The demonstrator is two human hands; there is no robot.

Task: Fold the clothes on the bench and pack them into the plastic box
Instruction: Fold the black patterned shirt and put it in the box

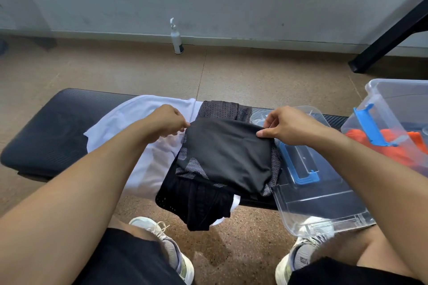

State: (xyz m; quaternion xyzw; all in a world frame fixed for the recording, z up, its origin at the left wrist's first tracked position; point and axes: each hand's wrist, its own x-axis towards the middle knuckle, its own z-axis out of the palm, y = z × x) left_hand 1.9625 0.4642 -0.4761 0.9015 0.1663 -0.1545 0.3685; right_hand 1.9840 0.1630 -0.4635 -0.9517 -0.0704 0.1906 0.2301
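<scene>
Black garment [228, 155] in my grip: smooth matt cloth, mesh panels at edges. Dark shorts [199, 201] beneath: perforated mesh cloth. White garment [143, 122]: thin smooth cloth, soft sheen. Surface [51, 127]: black padded cover, fine ribbed texture, low gloss. Plastic box [393, 109]: clear glossy plastic, blue plastic latches. Lid [324, 201]: same clear plastic, blue handle. Orange cloth [393, 143] inside box, matt. Floor [115, 71]: speckled, matt, brown.

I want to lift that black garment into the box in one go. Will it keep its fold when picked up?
Probably not by itself. The black garment looks thin and limp, draping over the clothes beneath. Both the left hand and right hand pinch its far corners, so the unheld near edge would likely sag. It seems light.
</scene>
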